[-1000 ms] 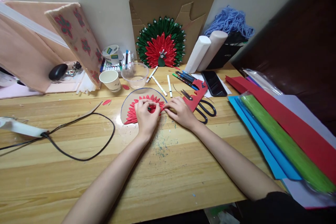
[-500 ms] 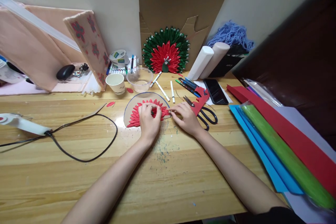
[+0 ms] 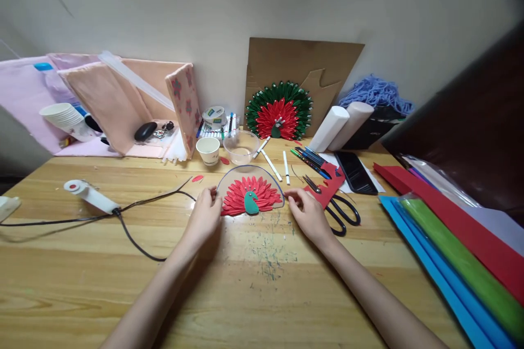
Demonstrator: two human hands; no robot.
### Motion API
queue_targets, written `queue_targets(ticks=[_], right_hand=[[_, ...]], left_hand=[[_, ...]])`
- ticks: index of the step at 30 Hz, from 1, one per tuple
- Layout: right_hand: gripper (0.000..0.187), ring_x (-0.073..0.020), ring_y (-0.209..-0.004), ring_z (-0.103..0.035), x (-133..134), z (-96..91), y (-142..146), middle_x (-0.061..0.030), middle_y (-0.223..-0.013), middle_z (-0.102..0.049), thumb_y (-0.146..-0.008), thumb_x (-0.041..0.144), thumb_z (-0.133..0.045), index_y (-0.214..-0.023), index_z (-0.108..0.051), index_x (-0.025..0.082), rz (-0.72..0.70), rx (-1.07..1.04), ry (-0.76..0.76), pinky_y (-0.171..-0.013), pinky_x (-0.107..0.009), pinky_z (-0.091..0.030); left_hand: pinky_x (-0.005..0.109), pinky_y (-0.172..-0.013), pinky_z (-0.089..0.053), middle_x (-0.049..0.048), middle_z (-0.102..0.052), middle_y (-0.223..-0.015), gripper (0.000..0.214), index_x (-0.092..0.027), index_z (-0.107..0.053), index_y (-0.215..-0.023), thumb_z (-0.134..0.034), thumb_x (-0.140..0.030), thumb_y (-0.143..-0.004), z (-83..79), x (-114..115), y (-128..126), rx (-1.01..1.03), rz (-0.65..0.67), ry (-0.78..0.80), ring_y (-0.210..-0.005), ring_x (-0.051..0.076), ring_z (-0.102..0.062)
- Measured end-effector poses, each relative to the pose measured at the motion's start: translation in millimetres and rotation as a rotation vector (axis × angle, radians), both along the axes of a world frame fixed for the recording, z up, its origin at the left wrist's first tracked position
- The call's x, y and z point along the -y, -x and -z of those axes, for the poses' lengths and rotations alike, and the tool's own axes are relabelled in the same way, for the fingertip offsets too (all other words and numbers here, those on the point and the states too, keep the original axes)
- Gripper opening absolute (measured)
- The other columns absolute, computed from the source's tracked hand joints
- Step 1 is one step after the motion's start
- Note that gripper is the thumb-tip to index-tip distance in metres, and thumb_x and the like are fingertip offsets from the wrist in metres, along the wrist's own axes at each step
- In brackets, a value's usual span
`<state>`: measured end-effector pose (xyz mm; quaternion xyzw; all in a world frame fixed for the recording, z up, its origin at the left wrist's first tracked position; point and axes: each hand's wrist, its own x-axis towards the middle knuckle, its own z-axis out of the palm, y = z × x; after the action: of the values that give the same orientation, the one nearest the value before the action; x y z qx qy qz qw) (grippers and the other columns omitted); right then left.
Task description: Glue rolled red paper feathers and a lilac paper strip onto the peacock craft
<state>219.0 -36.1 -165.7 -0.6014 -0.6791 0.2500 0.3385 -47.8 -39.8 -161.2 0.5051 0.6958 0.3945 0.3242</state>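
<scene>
A half-round cardboard piece [image 3: 235,176] lies flat on the wooden table [image 3: 262,283], covered with a fan of red paper petals [image 3: 249,196] and a small green bird shape [image 3: 250,203] at its base. My left hand [image 3: 204,218] holds its left corner, fingers curled on the edge. My right hand [image 3: 308,215] pinches its right corner. Both forearms reach in from the bottom.
Black scissors [image 3: 341,210], pens [image 3: 305,155], white markers [image 3: 273,165] and a phone [image 3: 355,172] lie right of the piece. A paper cup [image 3: 208,150] and clear bowl [image 3: 241,147] stand behind it. A glue gun [image 3: 90,195] with black cord [image 3: 135,229] lies left. Coloured paper rolls [image 3: 450,251] lie right.
My left hand has come off the centre of the petals and moved to the left corner, uncovering the green bird shape. The camera has tilted up and back.
</scene>
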Motion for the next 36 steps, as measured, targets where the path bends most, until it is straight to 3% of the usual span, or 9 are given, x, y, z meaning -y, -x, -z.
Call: queue_targets(ticks=[3,5,10,13,17,22,28,32,36], right_hand=[[0.019,-0.0188,-0.073,-0.059,0,3.4,-1,-0.0073,-0.089,-0.064,-0.083,0.028,-0.046,-0.092,-0.059,0.019,0.025,-0.054,0.048,-0.071,-0.034,-0.047],[0.019,-0.0195,-0.077,-0.06,-1,6.6,-3,-0.0076,-0.09,-0.065,-0.083,0.03,-0.046,-0.092,-0.058,0.019,0.019,-0.119,0.071,-0.073,-0.034,-0.047],[0.026,-0.0205,-0.088,-0.06,-5,13.1,-4,-0.0089,-0.097,-0.065,-0.084,0.036,-0.046,-0.1,-0.057,0.018,-0.02,-0.237,0.096,-0.08,-0.035,-0.046],[0.034,-0.0196,-0.089,-0.059,-6,13.8,-3,-0.0077,-0.099,-0.063,-0.083,0.041,-0.049,-0.108,-0.056,0.019,-0.077,-0.325,0.121,-0.077,-0.031,-0.046],[0.032,-0.0118,-0.055,-0.051,-6,9.6,-1,0.0005,-0.068,-0.059,-0.08,0.045,-0.054,-0.095,-0.059,0.017,-0.151,-0.494,0.213,-0.05,-0.023,-0.039],[0.034,-0.0082,-0.041,-0.042,-11,3.5,-7,0.0066,-0.046,-0.047,-0.073,0.049,-0.062,-0.083,-0.058,0.016,-0.031,-0.656,0.126,-0.042,-0.02,-0.031],[0.042,-0.0065,-0.041,-0.046,-31,3.9,-39,0.0051,-0.058,-0.054,-0.062,0.055,-0.068,-0.077,-0.052,0.018,0.275,-0.815,-0.123,-0.041,-0.02,-0.038],[0.044,-0.0081,-0.036,-0.044,-37,1.8,-56,0.0049,-0.051,-0.053,-0.065,0.06,-0.061,-0.077,-0.048,0.019,0.313,-0.797,-0.149,-0.034,-0.02,-0.034],[0.04,-0.007,-0.029,-0.036,-33,-1.7,-57,0.0093,-0.038,-0.044,-0.072,0.057,-0.053,-0.081,-0.047,0.019,0.274,-0.73,-0.104,-0.03,-0.017,-0.026]], left_hand=[[0.037,-0.086,-0.046,0.0153,-0.062,-0.108,0.036,-0.011,-0.056,-0.101,-0.061,-0.023,-0.067,-3.2,5,1,0.264,-0.071,0.055,-0.095,0.022,-0.061],[0.034,-0.076,-0.049,0.0126,-0.066,-0.096,0.038,-0.011,-0.059,-0.095,-0.067,-0.027,-0.061,-9.7,7,1,0.415,-0.019,0.088,-0.084,0.021,-0.063],[0.027,-0.058,-0.047,0.0027,-0.065,-0.061,0.034,-0.013,-0.06,-0.064,-0.068,-0.046,-0.06,-19.0,11,4,0.481,0.12,0.06,-0.06,0.017,-0.059],[0.028,-0.063,-0.048,0.0037,-0.068,-0.067,0.04,-0.012,-0.064,-0.074,-0.069,-0.049,-0.059,-19.4,12,2,0.59,0.107,0.028,-0.065,0.018,-0.062],[0.029,-0.07,-0.049,0.0061,-0.071,-0.077,0.047,-0.012,-0.066,-0.088,-0.072,-0.048,-0.058,-18.1,13,-3,0.669,0.081,-0.019,-0.073,0.02,-0.064],[0.024,-0.053,-0.047,0.0026,-0.065,-0.065,0.043,-0.012,-0.066,-0.08,-0.064,-0.052,-0.065,-14.0,14,-4,0.596,0.036,-0.006,-0.056,0.014,-0.06],[0.024,-0.049,-0.041,-0.0072,-0.04,-0.039,0.045,-0.011,-0.066,-0.079,-0.057,-0.054,-0.068,-17.6,18,-3,0.35,-0.001,-0.081,-0.038,0.011,-0.045],[0.024,-0.044,-0.033,-0.007,-0.037,-0.032,0.054,-0.011,-0.067,-0.085,-0.05,-0.06,-0.07,-19.8,20,-2,0.145,-0.046,-0.039,-0.033,0.013,-0.04],[0.025,-0.047,-0.036,-0.0064,-0.039,-0.035,0.054,-0.012,-0.066,-0.086,-0.051,-0.061,-0.07,-20.3,21,-3,0.133,-0.044,-0.076,-0.038,0.016,-0.046]])
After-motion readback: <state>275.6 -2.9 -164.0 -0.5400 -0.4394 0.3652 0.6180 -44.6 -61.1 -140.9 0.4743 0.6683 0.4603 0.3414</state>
